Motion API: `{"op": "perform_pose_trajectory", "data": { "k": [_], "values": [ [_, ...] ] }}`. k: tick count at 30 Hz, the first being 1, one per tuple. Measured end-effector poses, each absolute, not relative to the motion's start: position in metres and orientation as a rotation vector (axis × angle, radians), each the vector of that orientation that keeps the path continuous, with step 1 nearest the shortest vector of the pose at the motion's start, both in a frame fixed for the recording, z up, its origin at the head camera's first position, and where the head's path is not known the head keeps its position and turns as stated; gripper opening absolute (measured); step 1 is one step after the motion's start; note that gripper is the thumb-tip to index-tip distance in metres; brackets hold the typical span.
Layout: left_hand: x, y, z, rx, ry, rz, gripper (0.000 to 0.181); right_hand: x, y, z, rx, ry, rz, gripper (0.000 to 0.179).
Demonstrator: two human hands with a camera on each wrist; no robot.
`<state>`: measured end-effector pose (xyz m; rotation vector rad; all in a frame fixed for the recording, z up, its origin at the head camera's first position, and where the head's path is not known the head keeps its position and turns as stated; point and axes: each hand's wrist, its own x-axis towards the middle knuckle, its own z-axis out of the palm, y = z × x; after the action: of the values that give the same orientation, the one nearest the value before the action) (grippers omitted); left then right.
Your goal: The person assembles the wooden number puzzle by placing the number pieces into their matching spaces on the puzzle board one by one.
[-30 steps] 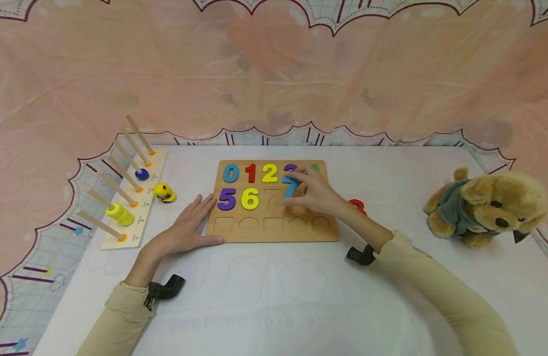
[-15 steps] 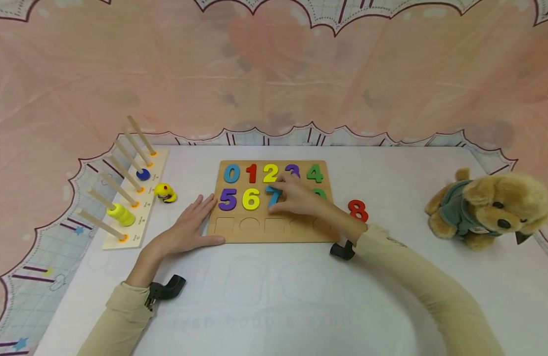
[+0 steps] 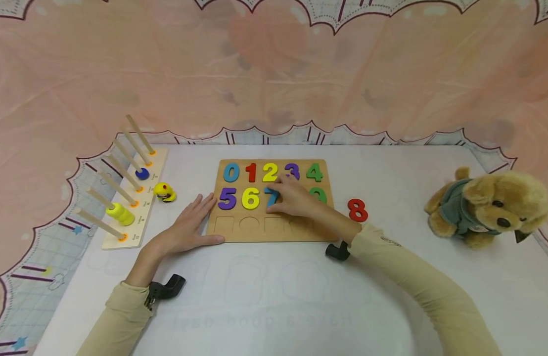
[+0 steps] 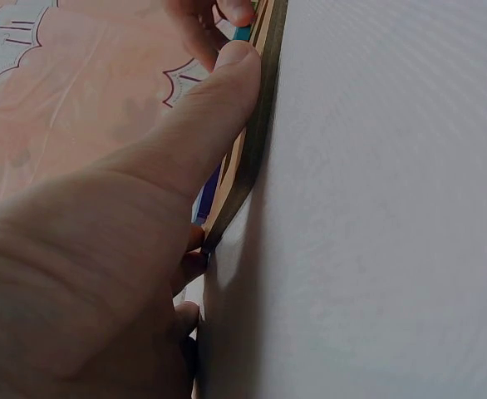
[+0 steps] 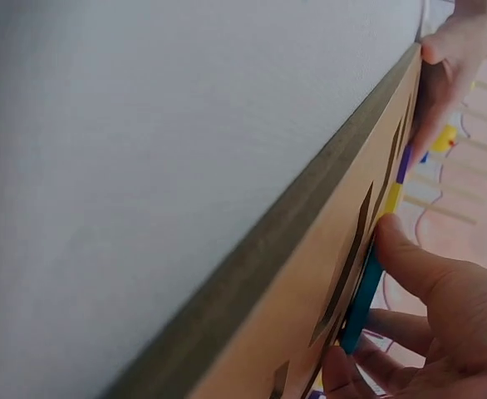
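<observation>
A wooden number puzzle board (image 3: 243, 235) lies on the table, with coloured digits in its upper two rows. My right hand (image 3: 296, 198) pinches the blue number 7 (image 3: 271, 198) between thumb and fingers, over the second row just right of the yellow 6 (image 3: 250, 199). In the right wrist view the blue 7 (image 5: 361, 303) appears edge-on, close against the board. My left hand (image 3: 188, 227) rests at the board's left edge, fingers extended and thumb along the near corner. A red number 8 (image 3: 357, 210) lies on the table right of the board.
Left of the board stands a peg stacker (image 3: 133, 212) with upright rods, several yellow-green rings and a blue bead. A small yellow toy (image 3: 164, 193) lies beside it. A plush dog (image 3: 483, 207) in a green top sits at the table's right.
My right hand has moved left and slightly down with the blue 7, from below the purple 3 to beside the yellow 6. The green 4 and red 8 came into full view. The left hand stayed still.
</observation>
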<state>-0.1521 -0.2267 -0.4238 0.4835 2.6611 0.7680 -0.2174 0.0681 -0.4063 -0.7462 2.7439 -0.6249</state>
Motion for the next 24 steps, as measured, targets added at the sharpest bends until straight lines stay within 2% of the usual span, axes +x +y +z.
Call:
{"op": "perform_pose_trajectory", "data": {
  "k": [24],
  "values": [
    [-0.1537,-0.2265,-0.4267,0.475,2.668,0.762,0.107,-0.2184,0.0633,-0.4000,-0.732,2.721,-0.547,0.070]
  ]
}}
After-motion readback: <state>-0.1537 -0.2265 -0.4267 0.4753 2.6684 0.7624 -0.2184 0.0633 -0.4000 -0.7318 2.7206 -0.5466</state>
